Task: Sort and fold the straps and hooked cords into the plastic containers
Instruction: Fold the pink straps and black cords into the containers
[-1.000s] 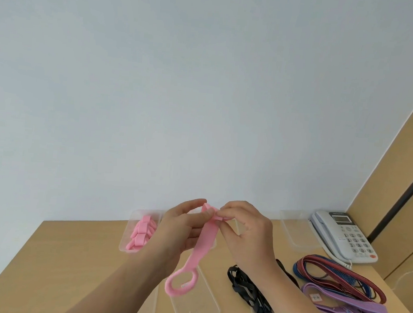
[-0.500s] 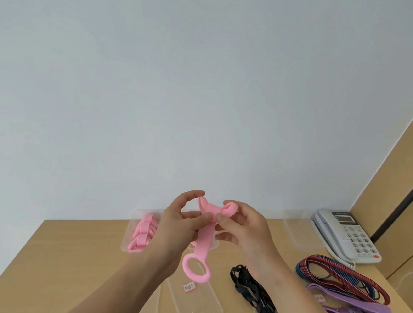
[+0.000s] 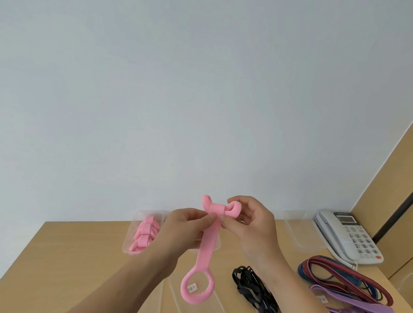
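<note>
I hold the soft pink strap with a ring at its lower end (image 3: 207,244) up in front of me, above the light wooden desk (image 3: 67,256). My left hand (image 3: 184,231) pinches it between thumb and fingertips just below its folded top, and my right hand (image 3: 249,225) curls its fingers round the bow-like loops there, so both grips are closed on this one strap, whose ring hangs free. Taking the white desk telephone (image 3: 348,236) as my landmark: far to its left, the clear plastic container at the back of the desk (image 3: 131,234) already holds a stack of folded pink straps (image 3: 143,235), which I judge to be the finished share of the work. A second clear container (image 3: 294,229) sits right beside the telephone on its left and looks unfilled. In front of the telephone lie the red and blue hooked cords (image 3: 340,275) and, nearer me, the flat purple straps (image 3: 352,306); the tangled black strap (image 3: 253,290) lies left of those. All of these are loose on the desk, so most of the sorting seems to remain once this pink one is folded and stowed.
</note>
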A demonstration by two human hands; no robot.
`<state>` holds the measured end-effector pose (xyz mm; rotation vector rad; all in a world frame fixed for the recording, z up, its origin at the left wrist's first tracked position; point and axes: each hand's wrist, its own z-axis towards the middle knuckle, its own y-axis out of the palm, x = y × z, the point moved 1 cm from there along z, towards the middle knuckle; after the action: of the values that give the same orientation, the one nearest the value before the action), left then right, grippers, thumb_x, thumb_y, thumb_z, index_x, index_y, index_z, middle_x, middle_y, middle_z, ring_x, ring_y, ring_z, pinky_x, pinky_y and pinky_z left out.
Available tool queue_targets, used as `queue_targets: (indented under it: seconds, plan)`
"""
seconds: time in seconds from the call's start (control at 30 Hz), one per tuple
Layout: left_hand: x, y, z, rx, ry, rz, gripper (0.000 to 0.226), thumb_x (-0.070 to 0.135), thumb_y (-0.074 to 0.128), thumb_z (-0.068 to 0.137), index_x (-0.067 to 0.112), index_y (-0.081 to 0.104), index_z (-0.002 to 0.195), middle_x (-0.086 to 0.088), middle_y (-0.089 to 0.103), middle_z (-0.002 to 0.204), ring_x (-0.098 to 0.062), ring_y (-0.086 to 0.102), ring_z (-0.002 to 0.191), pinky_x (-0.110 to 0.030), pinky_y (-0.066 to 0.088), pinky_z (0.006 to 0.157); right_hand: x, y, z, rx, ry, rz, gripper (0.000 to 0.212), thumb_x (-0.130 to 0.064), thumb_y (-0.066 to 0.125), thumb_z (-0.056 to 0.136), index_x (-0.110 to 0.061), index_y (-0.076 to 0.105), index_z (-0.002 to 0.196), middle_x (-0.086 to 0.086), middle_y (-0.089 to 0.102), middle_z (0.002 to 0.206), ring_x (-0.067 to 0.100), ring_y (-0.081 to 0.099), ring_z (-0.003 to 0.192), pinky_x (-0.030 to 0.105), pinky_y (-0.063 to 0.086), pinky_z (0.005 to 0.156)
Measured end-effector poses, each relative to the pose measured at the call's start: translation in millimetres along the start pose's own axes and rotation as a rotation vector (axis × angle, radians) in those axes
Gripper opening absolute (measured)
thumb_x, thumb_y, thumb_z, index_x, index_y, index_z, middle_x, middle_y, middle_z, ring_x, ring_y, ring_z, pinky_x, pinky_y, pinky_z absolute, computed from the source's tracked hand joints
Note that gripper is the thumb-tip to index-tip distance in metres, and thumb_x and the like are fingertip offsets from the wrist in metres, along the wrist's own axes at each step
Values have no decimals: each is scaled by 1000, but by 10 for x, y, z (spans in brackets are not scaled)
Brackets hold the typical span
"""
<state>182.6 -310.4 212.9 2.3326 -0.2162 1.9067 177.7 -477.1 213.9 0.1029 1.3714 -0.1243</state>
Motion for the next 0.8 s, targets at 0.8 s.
queue_targets:
  seconds: [0.8]
  plan:
    - [-32,-27,54,114,147,-80,13,13,74,93,13,75,106,-11,79,100,-35,74,100,-62,55,94,15,79,-33,-103,53,-97,17,-21,74,90,-28,76,106,-4,74,96,17,72,89,49,62,80]
